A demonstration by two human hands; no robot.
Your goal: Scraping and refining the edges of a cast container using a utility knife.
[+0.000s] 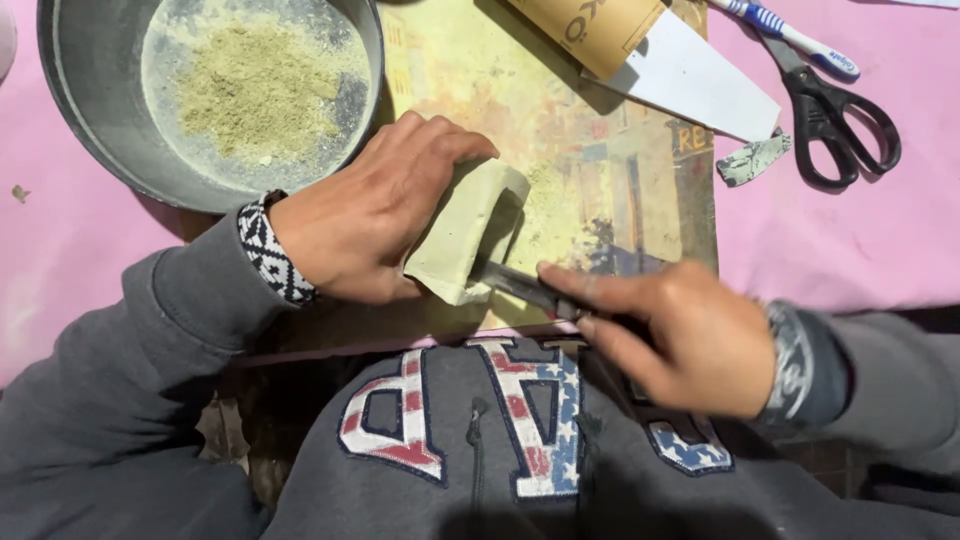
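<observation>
My left hand (375, 205) grips a pale green block of soft stone or clay (462, 235), holding it tilted on a worn printed board (600, 170). My right hand (670, 330) holds a thin dark metal blade (520, 285) whose tip touches the block's lower edge. Both sleeves are grey; a black-and-white patterned band circles the left wrist.
A grey metal bowl (90, 110) with pale greenish powder (255, 90) sits at the upper left. Black scissors (835, 120), a toothbrush (790, 35), a brown-and-white sheet (690, 70) and a small flake (752, 160) lie at the upper right on pink cloth (850, 240).
</observation>
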